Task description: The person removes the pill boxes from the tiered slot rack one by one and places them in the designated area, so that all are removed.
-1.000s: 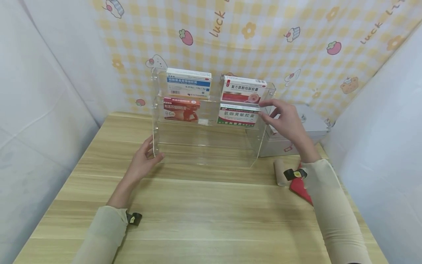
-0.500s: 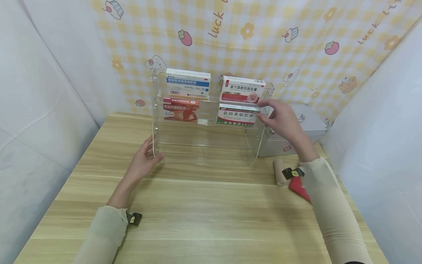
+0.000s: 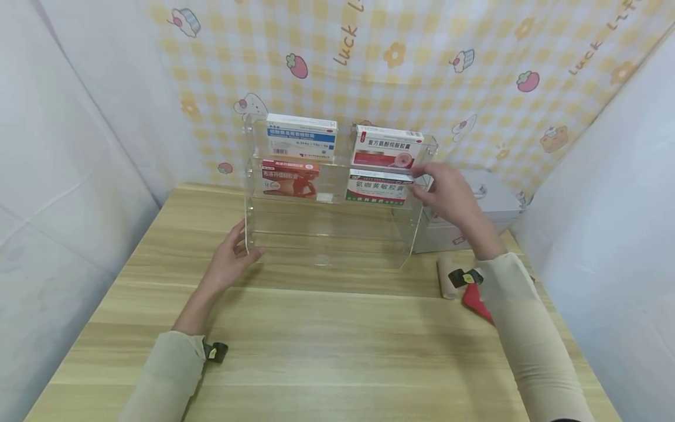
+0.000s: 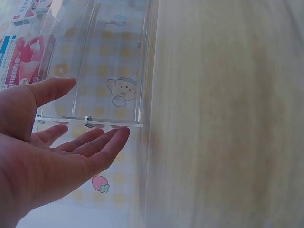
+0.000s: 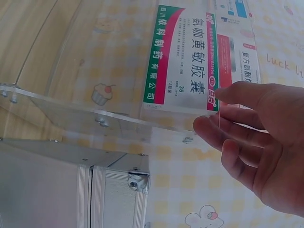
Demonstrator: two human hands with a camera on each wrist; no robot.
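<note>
A clear acrylic display rack (image 3: 327, 249) stands upright on the wooden table. On its second tier, my right hand (image 3: 445, 190) pinches the right end of a white medicine box with a green and red band (image 3: 375, 189); the right wrist view shows thumb and fingertips at that box's end (image 5: 183, 61). My left hand (image 3: 228, 262) holds the rack's left side panel, thumb inside and fingers outside, as the left wrist view shows. A red medicine box (image 3: 290, 179) sits on the same tier at left. Above are a blue-and-white box (image 3: 302, 140) and a red-and-white box (image 3: 389, 149).
A silver case (image 3: 490, 199) stands behind the right arm, close to the rack's right panel. Nearer lie a beige cylinder (image 3: 446, 278) and a red object (image 3: 477, 303), partly hidden by the sleeve. A checked curtain (image 3: 337, 76) hangs behind the rack.
The right hand and its medicine box have shifted very slightly left, while the head view has tilted a little. The left hand keeps its place on the rack.
</note>
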